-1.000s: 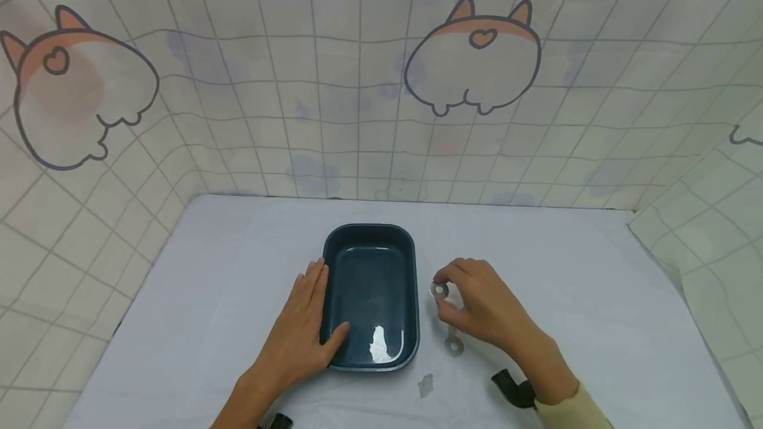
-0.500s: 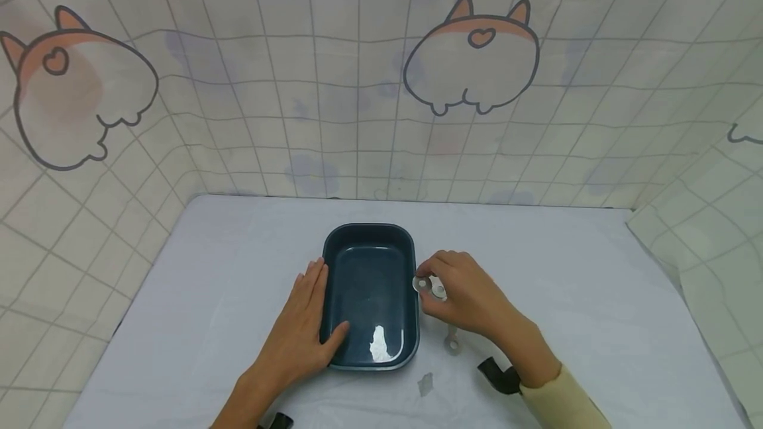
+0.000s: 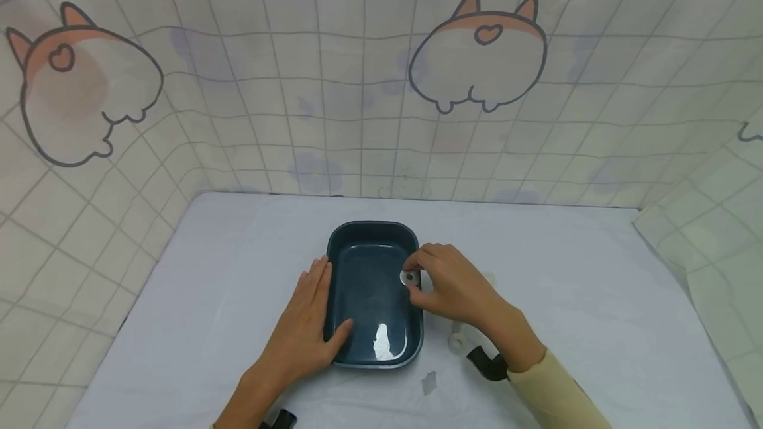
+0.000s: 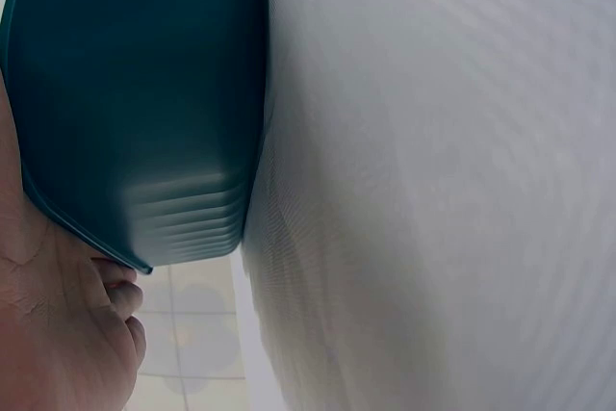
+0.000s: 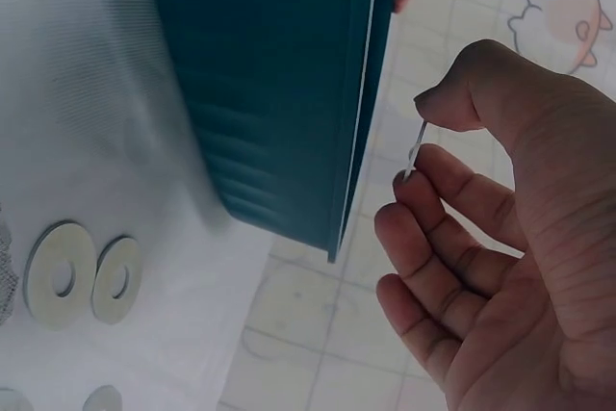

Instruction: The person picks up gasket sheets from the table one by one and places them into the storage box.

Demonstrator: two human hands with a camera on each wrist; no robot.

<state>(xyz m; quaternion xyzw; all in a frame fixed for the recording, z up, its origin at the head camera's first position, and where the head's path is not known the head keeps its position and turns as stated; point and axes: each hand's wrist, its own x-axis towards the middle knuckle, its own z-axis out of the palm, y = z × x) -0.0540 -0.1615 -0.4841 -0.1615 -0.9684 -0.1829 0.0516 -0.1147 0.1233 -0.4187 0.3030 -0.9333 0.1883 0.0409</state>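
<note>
- Right hand [image 3: 448, 283]: pinches one silver, ring-shaped metal washer [image 3: 408, 277] ahead of its palm.
- Left hand [image 3: 304, 330]: fingers straight, thumb spread; touches the glossy dark-teal rectangular tray [image 3: 372, 303] at its right.

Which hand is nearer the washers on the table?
Right: the right hand, pinching another washer, is at the right edge of the tray, same side as those washers; the left hand rests on the opposite edge.

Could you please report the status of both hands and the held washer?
Right hand pinches washer over the right edge of the tray. Left hand rests at its left rim. Nothing visible in the way.
</note>
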